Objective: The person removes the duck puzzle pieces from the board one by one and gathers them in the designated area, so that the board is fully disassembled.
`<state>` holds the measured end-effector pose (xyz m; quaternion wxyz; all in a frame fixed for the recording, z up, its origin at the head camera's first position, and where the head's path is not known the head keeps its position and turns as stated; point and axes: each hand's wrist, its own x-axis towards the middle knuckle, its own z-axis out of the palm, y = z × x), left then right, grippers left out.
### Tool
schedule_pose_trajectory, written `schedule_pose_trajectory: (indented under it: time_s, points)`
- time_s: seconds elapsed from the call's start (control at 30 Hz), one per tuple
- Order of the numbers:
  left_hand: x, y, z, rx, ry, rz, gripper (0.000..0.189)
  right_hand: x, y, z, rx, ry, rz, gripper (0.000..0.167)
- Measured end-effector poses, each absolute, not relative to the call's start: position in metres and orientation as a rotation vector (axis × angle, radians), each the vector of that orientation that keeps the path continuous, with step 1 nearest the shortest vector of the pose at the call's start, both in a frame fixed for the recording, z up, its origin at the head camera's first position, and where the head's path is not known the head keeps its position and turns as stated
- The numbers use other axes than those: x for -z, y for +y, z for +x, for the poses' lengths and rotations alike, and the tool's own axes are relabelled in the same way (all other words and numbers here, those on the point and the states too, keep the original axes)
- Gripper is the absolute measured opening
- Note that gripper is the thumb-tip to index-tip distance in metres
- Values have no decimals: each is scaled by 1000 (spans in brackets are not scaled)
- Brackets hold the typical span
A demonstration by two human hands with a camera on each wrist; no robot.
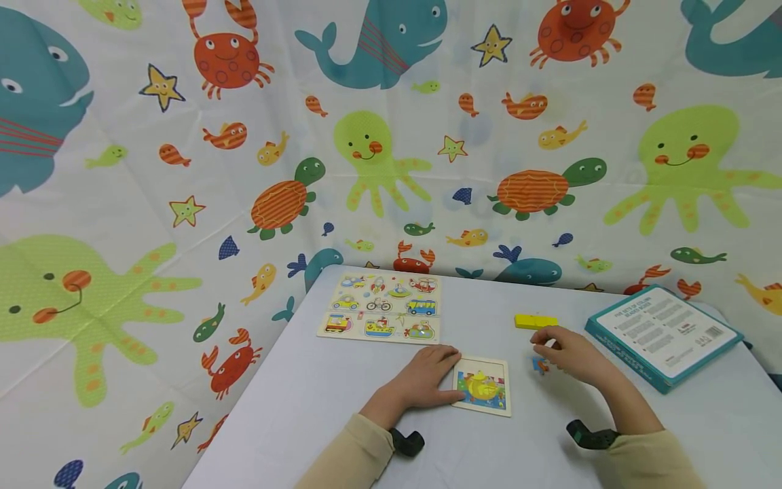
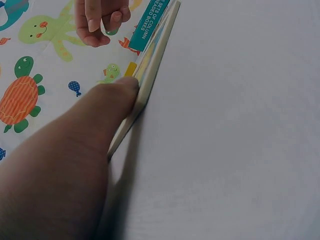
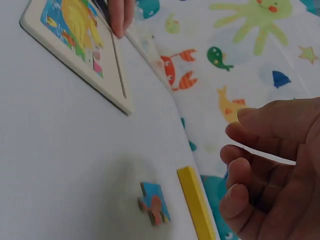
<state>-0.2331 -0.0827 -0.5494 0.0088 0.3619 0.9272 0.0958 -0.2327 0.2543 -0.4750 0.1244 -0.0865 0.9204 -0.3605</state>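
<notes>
Left hand (image 1: pixel 421 380) rests at the left edge of the square pale-wood puzzle frame (image 1: pixel 489 365), thumb spread from fingers, touching it; frame's bare strip is on the far side; loose blue-and-orange jigsaw piece (image 1: pixel 540 366) lies right of the frame, on the white cloth (image 1: pixel 293 414); right hand (image 1: pixel 568 352) is nearer, raised, fingers loosely curled, nothing visible in them; piece sits below those fingertips, can't tell if directly under; its long axis unclear; yellow oblong block (image 1: pixel 536 321) just beyond.
</notes>
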Motion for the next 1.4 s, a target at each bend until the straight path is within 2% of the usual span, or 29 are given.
schedule_pose_trajectory:
  time_s: [0.7,1.4]
  points:
    - [550,-83,-236,-288,2892,1147,85,501,150,-228,1059,2614,-398,18]
    - [547,-83,-235,-294,2886,1159,85,514,126,-233,928,2691,-315,15]
